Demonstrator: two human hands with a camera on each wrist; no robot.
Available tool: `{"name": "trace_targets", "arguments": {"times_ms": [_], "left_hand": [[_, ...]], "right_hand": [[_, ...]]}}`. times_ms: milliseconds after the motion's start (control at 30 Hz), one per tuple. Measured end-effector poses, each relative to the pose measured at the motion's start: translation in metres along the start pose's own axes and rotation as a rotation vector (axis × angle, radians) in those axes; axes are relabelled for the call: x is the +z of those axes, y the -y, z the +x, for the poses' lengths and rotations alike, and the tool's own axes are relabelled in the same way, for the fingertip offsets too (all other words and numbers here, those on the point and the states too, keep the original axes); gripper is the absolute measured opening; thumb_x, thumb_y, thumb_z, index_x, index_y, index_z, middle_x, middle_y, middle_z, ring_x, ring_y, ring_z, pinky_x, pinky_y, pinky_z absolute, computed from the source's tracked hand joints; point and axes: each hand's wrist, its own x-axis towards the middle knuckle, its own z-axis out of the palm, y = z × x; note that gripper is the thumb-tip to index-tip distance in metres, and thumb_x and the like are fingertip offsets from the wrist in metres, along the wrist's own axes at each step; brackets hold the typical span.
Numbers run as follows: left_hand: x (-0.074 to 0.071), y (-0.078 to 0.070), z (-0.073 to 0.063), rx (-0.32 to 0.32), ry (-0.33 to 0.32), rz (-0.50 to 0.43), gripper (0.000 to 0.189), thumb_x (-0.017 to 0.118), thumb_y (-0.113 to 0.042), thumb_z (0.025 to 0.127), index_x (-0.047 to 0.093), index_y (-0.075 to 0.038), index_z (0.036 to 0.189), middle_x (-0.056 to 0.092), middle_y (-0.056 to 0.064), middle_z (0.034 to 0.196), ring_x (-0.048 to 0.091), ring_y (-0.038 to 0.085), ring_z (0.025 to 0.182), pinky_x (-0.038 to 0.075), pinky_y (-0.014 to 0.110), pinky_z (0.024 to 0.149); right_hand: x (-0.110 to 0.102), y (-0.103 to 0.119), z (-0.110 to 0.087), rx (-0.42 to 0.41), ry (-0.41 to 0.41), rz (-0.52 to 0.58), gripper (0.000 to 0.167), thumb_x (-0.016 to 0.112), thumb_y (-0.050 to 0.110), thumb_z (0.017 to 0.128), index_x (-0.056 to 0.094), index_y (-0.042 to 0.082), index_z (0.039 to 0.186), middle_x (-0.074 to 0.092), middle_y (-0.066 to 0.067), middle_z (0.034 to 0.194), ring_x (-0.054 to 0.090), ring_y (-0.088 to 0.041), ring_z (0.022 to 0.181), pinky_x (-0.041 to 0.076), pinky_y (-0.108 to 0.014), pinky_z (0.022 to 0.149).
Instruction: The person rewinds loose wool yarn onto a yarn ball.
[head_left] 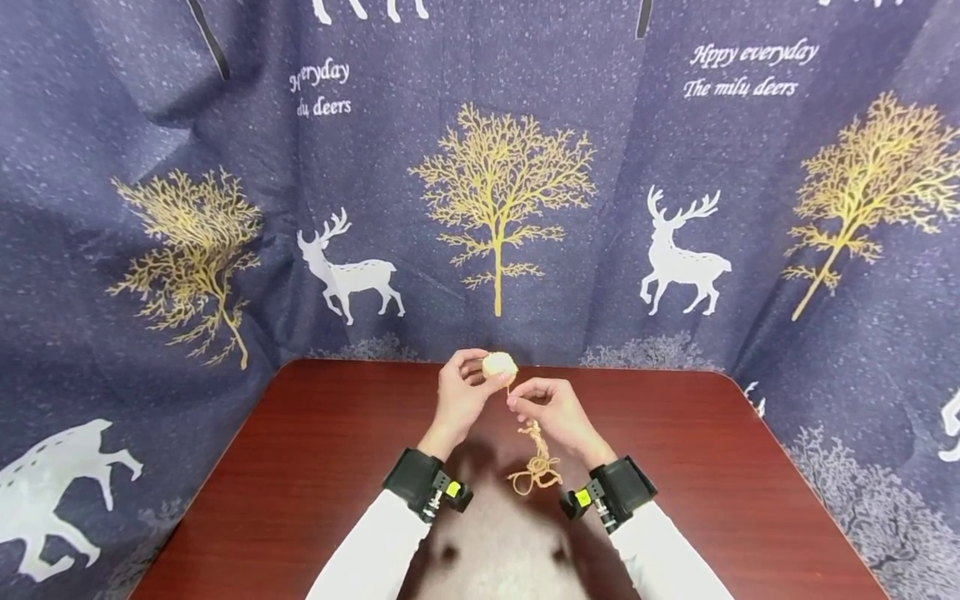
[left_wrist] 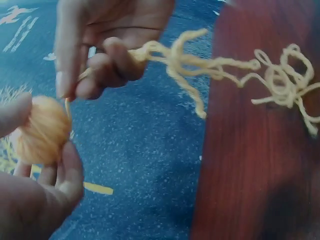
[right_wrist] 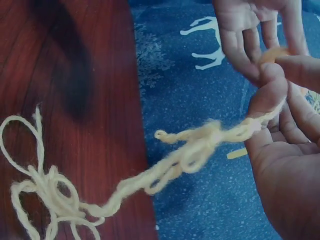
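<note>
A small ball of pale yellow yarn is gripped between the thumb and fingers of my left hand, above the table's far part. My right hand, just to the right, pinches the yarn strand that runs from the ball, as the left wrist view shows at its fingertips. From the right hand a tangled tail of yarn with knots and loops hangs down. Its lower end lies in a loose heap on the table. In the right wrist view most of the ball is hidden behind the fingers.
The reddish-brown table has rounded far corners. A dark blue curtain printed with deer and trees hangs right behind and beside it. Black wrist straps with small cameras sit on both forearms.
</note>
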Motion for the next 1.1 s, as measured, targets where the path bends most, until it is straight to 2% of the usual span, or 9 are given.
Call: {"name": "trace_targets", "arguments": {"times_ms": [200, 300, 400, 533, 633, 767, 867, 1000, 1100], "left_hand": [[0.007, 0.001, -0.003, -0.052, -0.055, -0.018, 0.04, 0.083, -0.003, 0.081, 0.056, 0.003, 0.11, 0.062, 0.011, 0.094, 0.063, 0.018, 0.082, 0.059, 0.029, 0.072], [0.007, 0.001, -0.003, -0.069, -0.082, 0.009, 0.038, 0.084, -0.009, 0.081, 0.055, -0.002, 0.104, 0.058, 0.004, 0.089, 0.057, 0.016, 0.08, 0.054, 0.024, 0.071], [0.006, 0.002, -0.003, -0.096, -0.079, 0.03, 0.038, 0.085, -0.013, 0.081, 0.052, -0.006, 0.1, 0.056, 0.001, 0.082, 0.056, 0.013, 0.076, 0.049, 0.023, 0.067], [0.004, 0.003, -0.004, -0.151, -0.041, -0.054, 0.037, 0.082, -0.008, 0.085, 0.048, -0.007, 0.099, 0.056, 0.003, 0.082, 0.064, 0.013, 0.074, 0.061, 0.033, 0.074], [0.003, 0.005, -0.004, -0.156, -0.02, -0.125, 0.036, 0.08, 0.0, 0.084, 0.048, -0.005, 0.1, 0.058, 0.005, 0.086, 0.067, 0.017, 0.076, 0.061, 0.046, 0.078], [-0.001, 0.01, -0.005, -0.116, -0.014, -0.087, 0.037, 0.082, 0.005, 0.079, 0.052, -0.002, 0.1, 0.061, 0.006, 0.085, 0.064, 0.016, 0.076, 0.062, 0.042, 0.075], [-0.004, 0.012, -0.005, -0.093, 0.003, -0.026, 0.036, 0.084, 0.003, 0.078, 0.057, 0.001, 0.103, 0.065, 0.007, 0.085, 0.065, 0.015, 0.078, 0.062, 0.034, 0.073], [-0.007, 0.014, -0.004, -0.1, 0.07, 0.033, 0.033, 0.083, 0.0, 0.081, 0.064, 0.001, 0.109, 0.071, 0.013, 0.095, 0.067, 0.017, 0.085, 0.06, 0.032, 0.076], [-0.009, 0.014, -0.005, -0.099, 0.151, 0.082, 0.033, 0.081, -0.002, 0.084, 0.067, 0.001, 0.113, 0.072, 0.017, 0.103, 0.068, 0.02, 0.091, 0.059, 0.031, 0.079]], "right_hand": [[0.005, 0.001, -0.002, -0.02, 0.041, -0.06, 0.011, 0.074, 0.002, 0.089, 0.073, -0.006, 0.097, 0.071, -0.005, 0.077, 0.064, -0.017, 0.061, 0.058, -0.032, 0.057], [0.007, 0.001, -0.002, -0.014, 0.038, -0.069, 0.011, 0.075, 0.002, 0.089, 0.073, -0.006, 0.096, 0.071, -0.006, 0.076, 0.065, -0.02, 0.061, 0.059, -0.033, 0.057], [0.007, 0.001, -0.003, -0.013, 0.036, -0.061, 0.012, 0.075, 0.002, 0.089, 0.073, -0.006, 0.097, 0.07, -0.006, 0.075, 0.065, -0.022, 0.061, 0.059, -0.034, 0.056], [0.007, 0.003, -0.004, -0.015, 0.038, -0.068, 0.014, 0.075, 0.002, 0.089, 0.072, -0.009, 0.098, 0.069, -0.005, 0.073, 0.065, -0.025, 0.061, 0.059, -0.034, 0.056], [0.006, 0.005, -0.006, -0.02, 0.034, -0.079, 0.014, 0.075, 0.002, 0.089, 0.072, -0.009, 0.098, 0.069, -0.004, 0.072, 0.065, -0.027, 0.061, 0.059, -0.034, 0.056], [0.002, 0.008, -0.008, -0.028, 0.028, -0.072, 0.014, 0.075, 0.003, 0.089, 0.073, -0.007, 0.098, 0.071, -0.008, 0.075, 0.065, -0.026, 0.062, 0.059, -0.034, 0.056], [-0.004, 0.009, -0.008, -0.02, 0.008, -0.061, 0.012, 0.076, 0.004, 0.089, 0.074, -0.004, 0.098, 0.071, -0.018, 0.08, 0.065, -0.022, 0.064, 0.057, -0.03, 0.057], [-0.013, 0.014, -0.006, -0.01, -0.017, -0.046, 0.011, 0.077, 0.004, 0.088, 0.074, -0.002, 0.098, 0.069, -0.028, 0.086, 0.066, -0.022, 0.067, 0.057, -0.028, 0.059], [-0.018, 0.019, -0.003, -0.024, -0.016, -0.048, 0.012, 0.076, 0.003, 0.088, 0.074, -0.003, 0.098, 0.069, -0.028, 0.086, 0.066, -0.023, 0.067, 0.057, -0.028, 0.058]]}}
